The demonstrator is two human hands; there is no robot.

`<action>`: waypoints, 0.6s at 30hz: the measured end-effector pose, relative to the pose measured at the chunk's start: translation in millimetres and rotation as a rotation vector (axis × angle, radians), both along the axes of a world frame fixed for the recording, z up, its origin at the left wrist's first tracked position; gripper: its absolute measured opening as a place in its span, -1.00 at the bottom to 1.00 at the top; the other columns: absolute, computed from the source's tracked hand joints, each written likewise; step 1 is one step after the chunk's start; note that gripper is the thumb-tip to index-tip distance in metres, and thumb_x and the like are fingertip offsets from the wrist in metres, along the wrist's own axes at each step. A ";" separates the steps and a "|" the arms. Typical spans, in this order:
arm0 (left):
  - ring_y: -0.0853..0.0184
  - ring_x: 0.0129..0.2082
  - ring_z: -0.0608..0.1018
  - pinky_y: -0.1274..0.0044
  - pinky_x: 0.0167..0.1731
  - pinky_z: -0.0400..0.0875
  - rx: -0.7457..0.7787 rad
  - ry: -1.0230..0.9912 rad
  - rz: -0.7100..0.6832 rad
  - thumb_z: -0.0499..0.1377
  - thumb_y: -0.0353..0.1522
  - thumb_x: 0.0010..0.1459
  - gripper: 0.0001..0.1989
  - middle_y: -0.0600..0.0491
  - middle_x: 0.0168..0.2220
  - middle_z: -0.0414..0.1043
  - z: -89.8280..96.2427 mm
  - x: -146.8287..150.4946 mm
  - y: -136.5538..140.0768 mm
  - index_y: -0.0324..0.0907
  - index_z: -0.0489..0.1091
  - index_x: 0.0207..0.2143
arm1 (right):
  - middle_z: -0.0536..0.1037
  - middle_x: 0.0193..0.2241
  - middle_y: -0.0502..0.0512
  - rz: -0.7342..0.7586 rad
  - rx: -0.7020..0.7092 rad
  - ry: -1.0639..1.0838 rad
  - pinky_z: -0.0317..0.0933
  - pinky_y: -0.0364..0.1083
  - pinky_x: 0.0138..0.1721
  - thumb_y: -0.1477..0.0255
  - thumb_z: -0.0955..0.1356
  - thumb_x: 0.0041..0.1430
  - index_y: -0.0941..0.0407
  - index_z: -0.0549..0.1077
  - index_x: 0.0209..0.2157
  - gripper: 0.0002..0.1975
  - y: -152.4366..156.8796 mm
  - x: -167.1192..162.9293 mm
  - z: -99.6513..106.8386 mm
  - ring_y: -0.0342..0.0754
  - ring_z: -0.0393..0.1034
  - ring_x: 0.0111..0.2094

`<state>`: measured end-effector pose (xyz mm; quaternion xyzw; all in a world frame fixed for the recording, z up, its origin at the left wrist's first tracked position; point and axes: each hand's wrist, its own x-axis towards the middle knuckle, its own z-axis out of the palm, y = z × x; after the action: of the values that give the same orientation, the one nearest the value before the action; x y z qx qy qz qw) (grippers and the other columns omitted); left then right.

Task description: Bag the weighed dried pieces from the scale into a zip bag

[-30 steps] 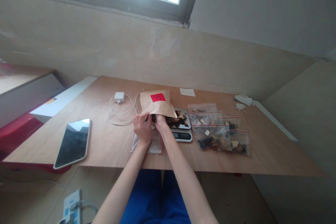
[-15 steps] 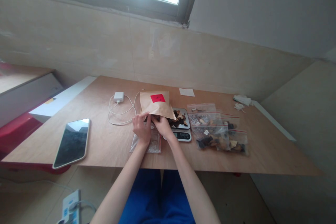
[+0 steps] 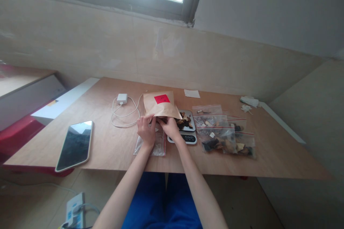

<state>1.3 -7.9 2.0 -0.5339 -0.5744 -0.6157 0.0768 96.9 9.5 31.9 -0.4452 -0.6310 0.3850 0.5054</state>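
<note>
A brown paper bag (image 3: 161, 110) with a red label lies tilted, its mouth toward me. My left hand (image 3: 146, 130) grips the near edge of that mouth. At the opening, my right hand (image 3: 170, 128) has its fingers curled in, partly hidden under the bag; what they hold cannot be made out. Dark and pale dried pieces (image 3: 186, 121), like dried mushroom slices, lie on the kitchen scale (image 3: 194, 139) beside the bag. Beneath my left hand is a clear zip bag (image 3: 160, 147) with a red seal line.
Several clear zip bags (image 3: 221, 136) of dried pieces overlap at the right. To the left are a tablet (image 3: 74, 146) and a white charger (image 3: 122, 98) with a looped cable. White paper (image 3: 191, 93) lies at the back, and crumpled white tissue (image 3: 249, 101) sits back right.
My right hand has shifted slightly back and right at the bag's mouth, uncovering more of the scale's display. My left hand keeps its grip on the bag.
</note>
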 end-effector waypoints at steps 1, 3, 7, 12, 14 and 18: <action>0.31 -0.36 0.39 0.50 -0.29 0.25 0.001 0.006 0.001 0.07 -0.25 0.16 -0.80 0.02 -0.40 0.40 0.1 0.1 0.0 -0.17 0.39 -0.33 | 0.56 -0.21 0.23 -0.066 0.005 -0.012 0.25 0.00 -0.07 0.50 0.31 0.03 0.20 0.49 -0.27 -0.80 0.1 -1.9 -1.0 0.06 0.44 -0.16; 0.32 -0.36 0.38 0.51 -0.29 0.25 0.006 0.020 0.004 0.07 -0.26 0.16 -0.81 0.03 -0.40 0.40 0.2 0.2 0.2 -0.17 0.39 -0.33 | 0.56 -0.26 0.29 -0.194 0.019 -0.062 0.27 0.02 -0.12 0.50 0.29 0.05 0.21 0.49 -0.33 -0.84 -0.8 -5.7 -1.6 0.11 0.46 -0.21; 0.33 -0.37 0.38 0.52 -0.29 0.26 0.040 0.017 0.010 0.07 -0.28 0.16 -0.83 0.04 -0.42 0.39 -0.1 0.1 1.1 -0.18 0.38 -0.34 | 0.57 -0.33 0.30 -0.314 0.087 -0.187 0.29 0.01 -0.19 0.53 0.28 0.05 0.19 0.49 -0.36 -0.85 -4.9 -10.6 -1.9 0.15 0.46 -0.26; 0.33 -0.37 0.39 0.51 -0.28 0.26 0.034 -0.012 0.009 0.06 -0.26 0.16 -0.82 0.04 -0.43 0.39 -0.4 0.1 1.2 -0.17 0.38 -0.35 | 0.52 -0.24 0.26 -0.303 0.207 -0.351 0.25 0.02 -0.12 0.56 0.25 0.07 0.16 0.43 -0.20 -0.76 -11.7 -8.0 -8.6 0.11 0.41 -0.17; 0.33 -0.37 0.39 0.51 -0.27 0.27 0.021 -0.019 0.008 0.05 -0.25 0.17 -0.81 0.03 -0.42 0.39 -0.3 0.2 0.9 -0.17 0.37 -0.35 | 0.50 -0.24 0.24 -0.295 0.243 -0.409 0.26 0.01 -0.13 0.57 0.22 0.09 0.15 0.42 -0.19 -0.74 -14.6 -4.8 -11.8 0.10 0.40 -0.18; 0.34 -0.39 0.40 0.50 -0.28 0.28 0.022 -0.027 0.008 0.05 -0.25 0.17 -0.81 0.04 -0.42 0.40 0.4 0.7 0.1 -0.16 0.36 -0.36 | 0.47 -0.28 0.16 -0.299 0.343 -0.493 0.27 -0.03 -0.16 0.60 0.18 0.11 0.10 0.42 -0.23 -0.73 -20.4 1.4 -16.4 0.04 0.39 -0.23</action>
<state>2.0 -7.8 2.4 -0.5224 -0.5708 -0.6286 0.0774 98.2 -10.8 15.5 -0.5208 -0.7178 0.0754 0.4560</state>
